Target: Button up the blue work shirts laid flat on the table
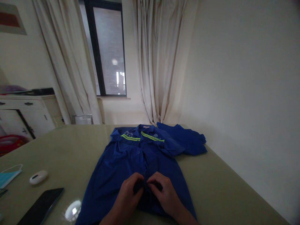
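A blue shirt (126,159) with yellow-green stripes across its chest lies front up on the table, its collar away from me. At the shirt's front opening, low down, my left hand (130,193) pinches the fabric edge between thumb and forefinger. Just to its right my right hand (164,190) pinches the other side of the same edge. The fingertips of both hands nearly meet. Whether a button lies between them is too dark to tell. Another blue garment (187,139) lies beyond the shirt's right sleeve.
On the greenish table (77,150), a black phone (41,206), a white oval object (38,177) and a light-blue mask (9,178) lie at the left. A wall (246,93) runs along the right edge. Behind are curtains and a white cabinet (35,115).
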### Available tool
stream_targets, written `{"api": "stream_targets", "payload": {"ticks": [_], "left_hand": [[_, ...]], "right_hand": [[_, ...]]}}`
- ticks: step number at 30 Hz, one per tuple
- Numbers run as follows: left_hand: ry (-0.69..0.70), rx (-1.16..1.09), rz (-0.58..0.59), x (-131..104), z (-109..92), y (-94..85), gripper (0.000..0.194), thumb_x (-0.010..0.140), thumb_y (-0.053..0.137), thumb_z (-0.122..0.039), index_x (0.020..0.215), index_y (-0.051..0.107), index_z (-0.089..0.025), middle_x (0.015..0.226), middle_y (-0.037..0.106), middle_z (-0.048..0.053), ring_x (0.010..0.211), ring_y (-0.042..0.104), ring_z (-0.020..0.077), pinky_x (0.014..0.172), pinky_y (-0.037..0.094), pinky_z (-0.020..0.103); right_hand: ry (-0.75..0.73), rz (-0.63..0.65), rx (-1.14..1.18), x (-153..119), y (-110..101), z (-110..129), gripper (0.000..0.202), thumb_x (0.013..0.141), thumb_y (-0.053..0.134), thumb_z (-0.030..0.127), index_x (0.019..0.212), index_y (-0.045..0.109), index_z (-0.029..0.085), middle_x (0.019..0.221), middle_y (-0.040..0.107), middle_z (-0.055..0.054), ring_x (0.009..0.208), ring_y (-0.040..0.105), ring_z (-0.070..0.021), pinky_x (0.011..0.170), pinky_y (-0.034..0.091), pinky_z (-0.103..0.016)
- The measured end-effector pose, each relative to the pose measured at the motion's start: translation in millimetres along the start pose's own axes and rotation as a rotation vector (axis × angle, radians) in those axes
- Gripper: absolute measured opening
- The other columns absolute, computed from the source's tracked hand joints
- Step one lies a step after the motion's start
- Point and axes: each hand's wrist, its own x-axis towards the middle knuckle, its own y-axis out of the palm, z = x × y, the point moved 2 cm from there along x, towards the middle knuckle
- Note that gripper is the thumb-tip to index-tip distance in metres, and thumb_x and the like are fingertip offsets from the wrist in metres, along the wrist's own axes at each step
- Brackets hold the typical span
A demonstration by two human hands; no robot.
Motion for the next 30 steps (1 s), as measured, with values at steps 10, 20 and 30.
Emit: {"api": "stream_targets", "payload": {"ticks": [10, 20, 30], "left_hand": [[0.056, 0.012, 0.048, 0.3, 8.6, 2.7, 0.028, 0.079, 0.054, -0.007, 0.096, 0.068, -0.025, 0.094, 0.072, 0.001, 0.089, 0.067, 0.0176, 0.081, 0.048, 0.026], [-0.083, -0.039, -0.004, -5.0, -3.0, 0.4, 0.024, 0.091, 0.062, -0.045, 0.097, 0.069, -0.023, 0.095, 0.072, 0.004, 0.092, 0.065, 0.0221, 0.084, 0.049, 0.030], [-0.171, -0.456, 0.004, 12.6, 14.7, 1.4, 0.034, 0.081, 0.076, -0.050, 0.092, 0.068, -0.018, 0.085, 0.070, 0.003, 0.082, 0.063, 0.0187, 0.074, 0.049, 0.027]], "right_hand": [[0.147, 0.007, 0.076, -2.0, 7.6, -7.1, 0.004, 0.087, 0.069, 0.024, 0.089, 0.070, 0.021, 0.080, 0.066, 0.001, 0.074, 0.060, -0.0154, 0.067, 0.043, -0.024], [0.056, 0.004, -0.183, -5.1, 13.1, -7.9, 0.012, 0.088, 0.063, 0.017, 0.098, 0.069, 0.022, 0.089, 0.069, -0.001, 0.079, 0.064, -0.0163, 0.071, 0.045, -0.025], [-0.096, -0.068, -0.332, -6.1, 16.9, -1.0, 0.012, 0.095, 0.059, 0.018, 0.097, 0.070, 0.023, 0.091, 0.072, -0.003, 0.084, 0.069, -0.0177, 0.077, 0.049, -0.026]]}}
